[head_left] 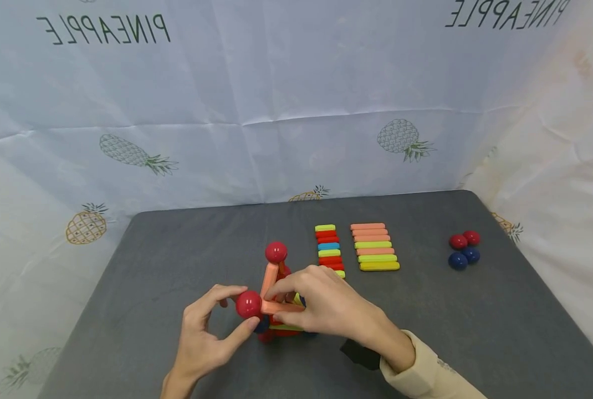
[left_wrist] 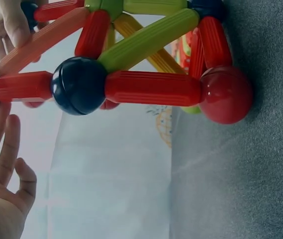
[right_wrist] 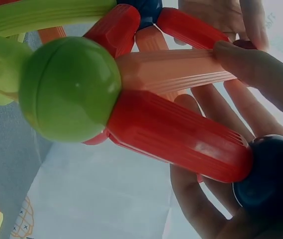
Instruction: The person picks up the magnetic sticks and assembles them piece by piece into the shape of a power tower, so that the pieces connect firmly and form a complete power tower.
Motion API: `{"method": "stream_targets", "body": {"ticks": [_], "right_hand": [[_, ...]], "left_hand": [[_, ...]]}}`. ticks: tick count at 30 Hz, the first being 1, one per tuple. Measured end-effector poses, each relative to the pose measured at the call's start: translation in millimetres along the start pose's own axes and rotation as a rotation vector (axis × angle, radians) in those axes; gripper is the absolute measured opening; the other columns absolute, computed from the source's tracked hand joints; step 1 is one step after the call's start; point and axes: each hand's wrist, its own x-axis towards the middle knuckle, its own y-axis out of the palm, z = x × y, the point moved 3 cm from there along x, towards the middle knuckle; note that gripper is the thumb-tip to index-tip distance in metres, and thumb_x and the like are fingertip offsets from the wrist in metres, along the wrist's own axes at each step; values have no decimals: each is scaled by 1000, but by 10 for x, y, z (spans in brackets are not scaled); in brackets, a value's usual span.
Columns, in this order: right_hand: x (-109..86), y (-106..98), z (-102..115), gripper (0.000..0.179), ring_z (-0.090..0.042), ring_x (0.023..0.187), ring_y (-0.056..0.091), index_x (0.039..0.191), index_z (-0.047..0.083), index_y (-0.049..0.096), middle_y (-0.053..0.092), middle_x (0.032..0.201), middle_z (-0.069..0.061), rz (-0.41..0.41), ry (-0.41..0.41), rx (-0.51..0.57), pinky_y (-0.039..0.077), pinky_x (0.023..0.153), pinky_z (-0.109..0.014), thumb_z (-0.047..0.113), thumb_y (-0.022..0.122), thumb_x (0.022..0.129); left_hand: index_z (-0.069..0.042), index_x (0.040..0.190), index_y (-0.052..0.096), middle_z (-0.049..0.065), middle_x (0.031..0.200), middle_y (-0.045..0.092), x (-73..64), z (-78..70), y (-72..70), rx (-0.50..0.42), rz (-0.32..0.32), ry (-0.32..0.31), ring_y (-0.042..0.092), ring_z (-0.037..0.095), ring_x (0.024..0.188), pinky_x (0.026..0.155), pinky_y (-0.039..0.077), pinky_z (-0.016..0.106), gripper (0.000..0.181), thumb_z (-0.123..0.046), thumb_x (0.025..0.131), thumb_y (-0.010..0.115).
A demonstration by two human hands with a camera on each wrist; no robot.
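Observation:
A frame of coloured rods and balls stands on the table in front of me. In the head view my left hand (head_left: 204, 330) pinches a glossy red ball (head_left: 249, 304) between thumb and forefinger. My right hand (head_left: 321, 302) grips a salmon-orange rod (head_left: 281, 308) whose end meets that ball. Below the ball, a red rod (left_wrist: 24, 86) runs down to a dark blue ball (left_wrist: 79, 85), and another red rod leads to a red ball (left_wrist: 226, 94) at the table. A green ball (right_wrist: 71, 89) joins several rods. The right hand hides part of the frame in the head view.
Beyond the frame lie two columns of loose rods, one mostly red (head_left: 329, 252), one salmon and yellow (head_left: 376, 246). Two red balls and two dark blue balls (head_left: 458, 261) sit at the right. A pineapple-print cloth (head_left: 256, 155) hangs behind the grey table (head_left: 177, 255).

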Motion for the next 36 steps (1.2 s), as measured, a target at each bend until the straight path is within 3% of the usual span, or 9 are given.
{"method": "stream_targets", "body": {"ticks": [5, 10, 15, 19, 22, 26, 28, 32, 36], "right_hand": [[-34, -1, 8, 25, 4, 63, 45, 109, 20, 80, 75, 90, 9, -47, -11, -21, 38, 52, -15, 24, 84, 85], [-117, -94, -8, 25, 3, 76, 55, 110, 20, 80, 74, 91, 12, -201, -47, 43, 46, 63, -16, 33, 81, 88], [-218, -275, -94, 17, -2, 82, 68, 106, 13, 80, 78, 92, 5, -397, -79, 97, 57, 73, -24, 18, 78, 90], [-320, -423, -303, 14, -4, 80, 69, 106, 12, 79, 78, 91, 4, -497, -7, 80, 60, 75, -27, 11, 73, 94], [-420, -508, -542, 14, -6, 76, 68, 107, 12, 79, 76, 87, 4, -533, 81, 27, 60, 74, -27, 10, 72, 95], [-544, -531, -896, 15, -13, 79, 71, 108, 11, 79, 78, 90, 2, -499, 198, -81, 61, 78, -38, 12, 73, 94], [-595, -511, -1064, 16, -17, 84, 72, 108, 10, 79, 79, 94, -1, -445, 264, -149, 61, 80, -44, 13, 74, 93], [-689, -440, -1377, 21, -27, 70, 65, 112, 7, 78, 79, 99, -8, -294, 434, -252, 52, 60, -37, 9, 75, 91], [-769, -359, -1595, 26, -33, 81, 66, 112, 3, 78, 76, 103, -14, -190, 512, -339, 56, 66, -43, 6, 79, 86]], "left_hand": [[-5, 117, 68, 3, 98, 72, -34, 27, 39, 9, 14, -4, 59, 5, 83, 74, 42, 23, 51, -10, 72, 92], [-16, 131, 61, -1, 117, 69, -126, 110, 132, 106, 186, -178, 62, 3, 93, 75, 51, 22, 68, -17, 71, 94], [-27, 122, 67, -10, 110, 71, -196, 228, 150, 81, 320, -324, 64, 3, 89, 73, 58, 29, 49, -22, 79, 90], [-29, 112, 70, -14, 98, 72, -193, 289, 73, 127, 324, -349, 62, 5, 80, 68, 54, 29, 38, -22, 80, 89], [-25, 111, 72, -12, 97, 72, -172, 333, -22, 228, 244, -358, 63, 6, 82, 68, 54, 29, 38, -16, 78, 89], [-12, 124, 70, 1, 110, 73, -153, 360, -136, 357, 75, -441, 68, 13, 94, 71, 55, 28, 47, -8, 80, 86], [-8, 138, 61, 8, 122, 69, -147, 338, -161, 348, 53, -488, 67, 21, 104, 76, 57, 31, 61, -5, 81, 82], [-10, 163, 20, 19, 157, 39, -148, 231, -120, 205, 228, -567, 46, 38, 134, 96, 54, 58, 104, -15, 80, 81], [-16, 164, -9, 19, 169, 10, -166, 144, 50, 175, 377, -689, 22, 43, 147, 105, 36, 77, 133, -43, 76, 86]]}}
